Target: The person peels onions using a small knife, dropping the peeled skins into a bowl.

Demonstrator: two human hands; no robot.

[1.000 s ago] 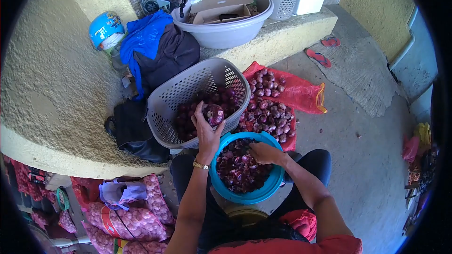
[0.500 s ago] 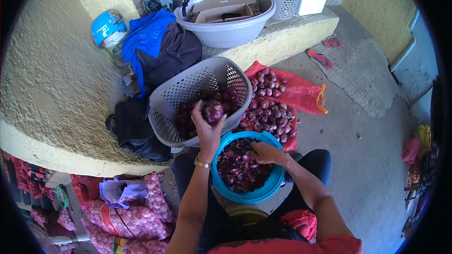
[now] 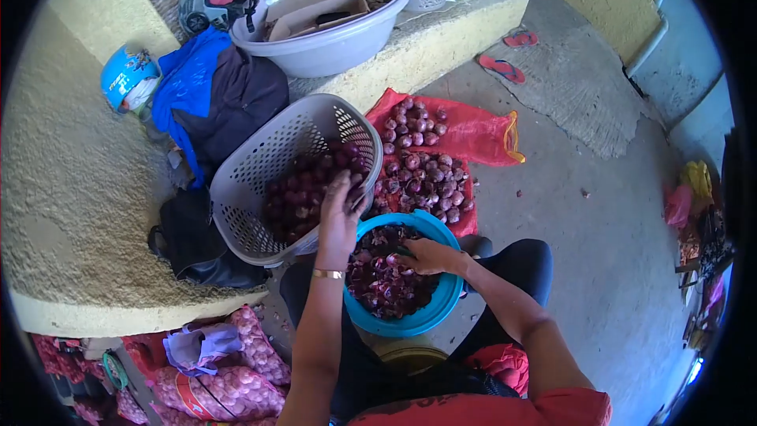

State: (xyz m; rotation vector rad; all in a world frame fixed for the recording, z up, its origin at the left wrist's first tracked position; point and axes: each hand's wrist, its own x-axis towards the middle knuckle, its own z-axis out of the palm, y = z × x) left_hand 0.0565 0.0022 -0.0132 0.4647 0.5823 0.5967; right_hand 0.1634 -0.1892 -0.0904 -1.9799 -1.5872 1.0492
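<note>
My left hand [image 3: 341, 209] is over the near right rim of the grey laundry basket [image 3: 236, 158], its fingers apart with no onion in them. Peeled red onions [image 3: 303, 193] lie in the bottom of that basket. Between my knees stands a turquoise basin [image 3: 422, 323] full of loose onion skins [image 3: 386, 284]. Over its right side my right hand [image 3: 430, 256] is closed, fingers pointing left. Something small and dark shows at its fingertips, too hidden to name.
Unpeeled red onions [image 3: 430, 181] lie on a red mesh sack [image 3: 481, 138] beyond the basin. A large grey tub [image 3: 331, 51] holding cardboard stands on the ledge. Bags [image 3: 229, 102] lean by the wall. Net sacks of pale bulbs [image 3: 229, 386] are at lower left. Flip-flops [image 3: 502, 69] lie farther off.
My left hand has let go of the red onion it held above the basket, and its fingers have opened. My right hand stays over the basin. The view has shifted slightly right.
</note>
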